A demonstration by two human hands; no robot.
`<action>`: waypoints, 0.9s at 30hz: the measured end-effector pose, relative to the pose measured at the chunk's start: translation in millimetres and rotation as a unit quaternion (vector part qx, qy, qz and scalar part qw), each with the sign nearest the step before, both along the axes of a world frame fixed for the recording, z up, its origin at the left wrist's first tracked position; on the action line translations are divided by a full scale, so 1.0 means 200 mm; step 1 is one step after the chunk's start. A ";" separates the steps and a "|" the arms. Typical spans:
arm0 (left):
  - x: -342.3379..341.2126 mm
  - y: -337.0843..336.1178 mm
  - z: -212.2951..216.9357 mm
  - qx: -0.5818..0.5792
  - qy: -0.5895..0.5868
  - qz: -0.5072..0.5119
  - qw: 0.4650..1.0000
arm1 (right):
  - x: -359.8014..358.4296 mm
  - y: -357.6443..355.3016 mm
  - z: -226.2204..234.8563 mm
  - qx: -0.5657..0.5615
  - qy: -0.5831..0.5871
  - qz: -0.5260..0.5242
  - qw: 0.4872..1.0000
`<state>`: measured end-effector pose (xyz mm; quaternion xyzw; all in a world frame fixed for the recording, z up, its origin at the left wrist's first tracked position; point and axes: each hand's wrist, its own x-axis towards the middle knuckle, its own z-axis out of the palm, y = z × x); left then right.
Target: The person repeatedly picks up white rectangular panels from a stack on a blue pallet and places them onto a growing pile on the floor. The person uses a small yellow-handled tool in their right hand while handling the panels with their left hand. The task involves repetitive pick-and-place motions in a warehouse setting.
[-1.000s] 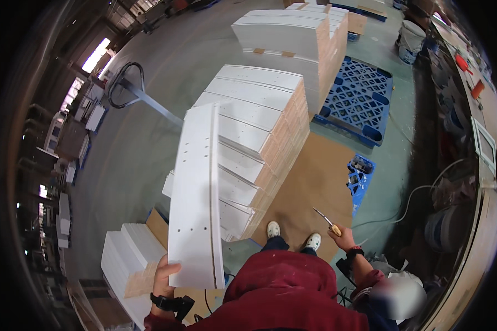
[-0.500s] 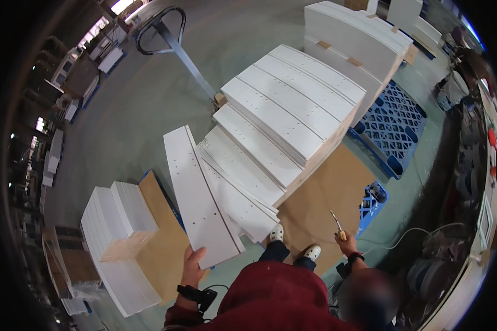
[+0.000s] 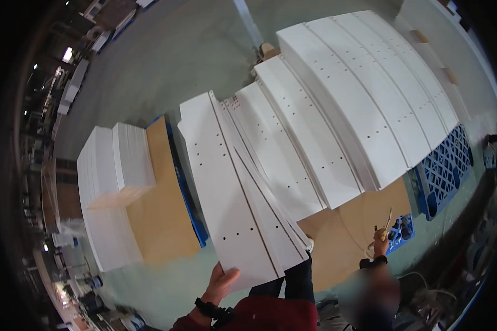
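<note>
Above the stepped stack of white boards (image 3: pixel 337 121), the left hand (image 3: pixel 220 284) grips the near end of a long white panel (image 3: pixel 226 187), best kept level, while the right hand (image 3: pixel 380 236) holds a small tool (image 3: pixel 387 220).

We stand on a grey-green concrete floor (image 3: pixel 165 60) that carries a blue plastic pallet (image 3: pixel 444 165) under stepped stacks of white drilled panels (image 3: pixel 337 110), a brown board (image 3: pixel 163 204) bearing lower white panel stacks (image 3: pixel 107 182), and another brown sheet (image 3: pixel 353 226) by our feet.
</note>
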<state>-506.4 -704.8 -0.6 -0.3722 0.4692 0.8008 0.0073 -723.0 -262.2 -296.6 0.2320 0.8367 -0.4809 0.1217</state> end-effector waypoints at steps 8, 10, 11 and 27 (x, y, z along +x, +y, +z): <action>-0.14 0.17 -0.22 0.097 -0.032 0.030 0.994 | -0.08 -0.01 -0.25 0.136 -0.039 0.152 0.978; -0.07 0.19 -0.30 0.029 -0.078 0.055 0.995 | 0.02 -0.40 -0.05 -0.167 -0.173 0.099 0.965; -0.07 0.21 -0.31 0.009 -0.096 0.050 0.994 | 0.06 -0.49 0.10 -0.231 -0.207 0.152 0.939; -0.29 0.03 -0.19 -0.174 -0.386 -0.347 0.837 | 0.76 -1.22 0.93 -0.435 -0.045 0.202 0.876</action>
